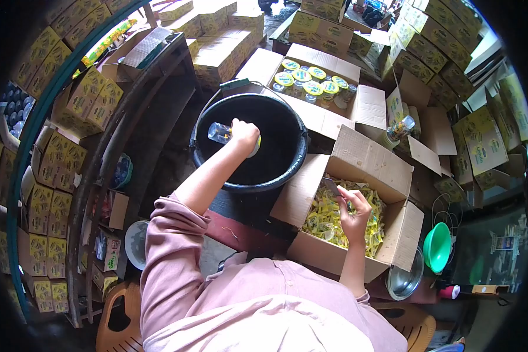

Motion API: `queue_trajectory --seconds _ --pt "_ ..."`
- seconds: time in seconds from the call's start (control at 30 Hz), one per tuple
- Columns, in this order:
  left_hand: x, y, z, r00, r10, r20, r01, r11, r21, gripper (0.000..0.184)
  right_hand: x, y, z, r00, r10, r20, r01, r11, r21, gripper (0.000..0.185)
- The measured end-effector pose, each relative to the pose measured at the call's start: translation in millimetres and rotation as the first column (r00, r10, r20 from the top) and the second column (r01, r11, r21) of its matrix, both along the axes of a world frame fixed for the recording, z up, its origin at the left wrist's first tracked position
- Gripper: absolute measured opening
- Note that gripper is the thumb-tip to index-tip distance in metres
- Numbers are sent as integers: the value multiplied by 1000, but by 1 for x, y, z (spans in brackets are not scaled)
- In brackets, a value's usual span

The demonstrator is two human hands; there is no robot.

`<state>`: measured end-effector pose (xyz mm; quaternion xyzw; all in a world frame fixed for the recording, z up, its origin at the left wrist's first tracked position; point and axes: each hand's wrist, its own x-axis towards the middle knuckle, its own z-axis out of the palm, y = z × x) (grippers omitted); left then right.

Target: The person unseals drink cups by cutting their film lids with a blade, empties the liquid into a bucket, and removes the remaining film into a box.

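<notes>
1. Stacked yellow printed cartons (226,56) crowd the room ahead of you and along both sides, and a strip of dark red counter (234,232) shows in front of you.
2. Your left hand (244,136) has its fingers wrapped around a clear plastic jar (218,133), tipped nearly sideways above the mouth of a round black plastic bucket (281,135).
3. Your right hand (354,216) pinches a dark flat piece (331,186), fingers narrow on it, above yellow wrapped packets (318,217) in an open brown cardboard box (369,158).
4. Judging by this pose, you are at a jar-handling step over the bucket; the next move calls for a firm left grip and a level wrist, keeping the jar off the rim.
5. Beyond the bucket, clear jars with yellow lids (301,75) stand in a second open carton (372,111).
6. Your left fingers cover the jar's middle, so whether its near end is closed is unclear. You cannot tell what the dark piece is, nor see the bucket's shadowed bottom; the view's outer edges fall into black.
</notes>
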<state>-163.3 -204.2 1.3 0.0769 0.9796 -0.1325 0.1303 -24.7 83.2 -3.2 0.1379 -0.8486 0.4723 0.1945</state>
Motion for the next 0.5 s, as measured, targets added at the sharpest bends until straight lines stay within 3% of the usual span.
queue_trajectory --seconds 0.2,0.5 --pt "-2 -6 30 998 -40 -43 39 999 -26 39 7 4 2 999 -41 1 41 999 -6 27" --pt "-4 -18 89 964 -49 -262 58 998 25 43 12 9 6 995 -91 -34 93 994 65 30"
